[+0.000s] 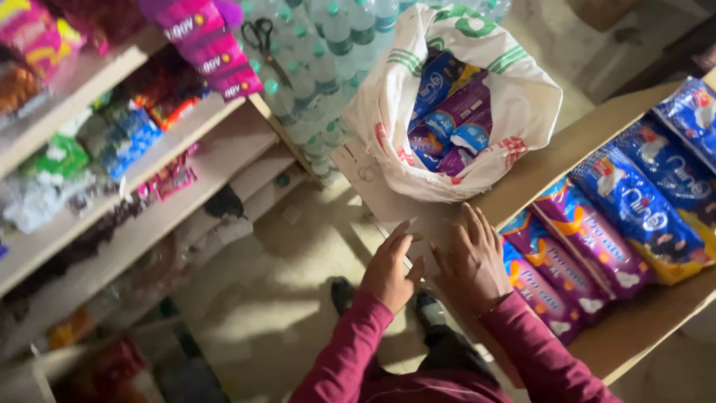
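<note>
Brown cardboard fills the middle of the head view: a flat flap [388,201] that juts from a long box [641,328] toward ten o'clock. Both hands lie on this flap, palms down and fingers spread, gripping nothing. The left hand [391,270] rests on the flap's near corner, fingers aimed at twelve o'clock; the right hand [471,263] sits just beside it, touching or nearly so, fingers aimed at eleven. Pressing flat like this seems meant to hold the flap level and steady.

The box's long axis runs from seven o'clock up to one o'clock. Inside it, purple packets [574,250] and blue packets [656,213] lie in a row, each crosswise to that axis, so they pack snugly side by side.

At twelve o'clock from the hands a white sack [514,97] stands open on the flap's far end, mouth toward the camera, holding more blue and purple packets. Shelves [149,216] of goods sit at nine o'clock, with bottled water [321,82] and hanging scissors [261,33] at eleven.
</note>
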Motion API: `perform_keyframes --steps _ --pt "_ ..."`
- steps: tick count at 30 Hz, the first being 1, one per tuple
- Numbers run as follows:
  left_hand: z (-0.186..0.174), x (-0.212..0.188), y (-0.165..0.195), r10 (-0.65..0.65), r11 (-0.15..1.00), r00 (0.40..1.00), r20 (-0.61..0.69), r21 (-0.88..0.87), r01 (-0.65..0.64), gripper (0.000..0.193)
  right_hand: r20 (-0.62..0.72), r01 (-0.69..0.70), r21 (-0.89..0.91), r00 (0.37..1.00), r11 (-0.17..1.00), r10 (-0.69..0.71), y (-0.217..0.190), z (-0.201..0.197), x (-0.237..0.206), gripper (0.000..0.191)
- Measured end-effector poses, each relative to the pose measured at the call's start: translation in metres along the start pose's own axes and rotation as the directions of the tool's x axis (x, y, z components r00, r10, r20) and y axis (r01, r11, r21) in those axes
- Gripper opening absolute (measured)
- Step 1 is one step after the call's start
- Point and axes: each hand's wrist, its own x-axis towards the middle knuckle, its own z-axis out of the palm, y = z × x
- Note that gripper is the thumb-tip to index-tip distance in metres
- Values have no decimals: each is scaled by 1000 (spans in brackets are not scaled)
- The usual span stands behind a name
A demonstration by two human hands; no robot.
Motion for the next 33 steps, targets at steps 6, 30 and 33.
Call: perform_keyframes --steps 6,30,33 --pt "-52 29 -43 159 987 986 52 -8 -159 50 -56 -43 -142 998 989 36 -63 27 39 56" --pt "-50 179 -64 129 991 943 306 -69 -113 43 -70 -122 -62 991 991 117 31 71 168 57" --pt "-32 196 -69 59 998 943 328 -25 -54 43 -42 -106 -142 994 984 101 74 87 185 57"
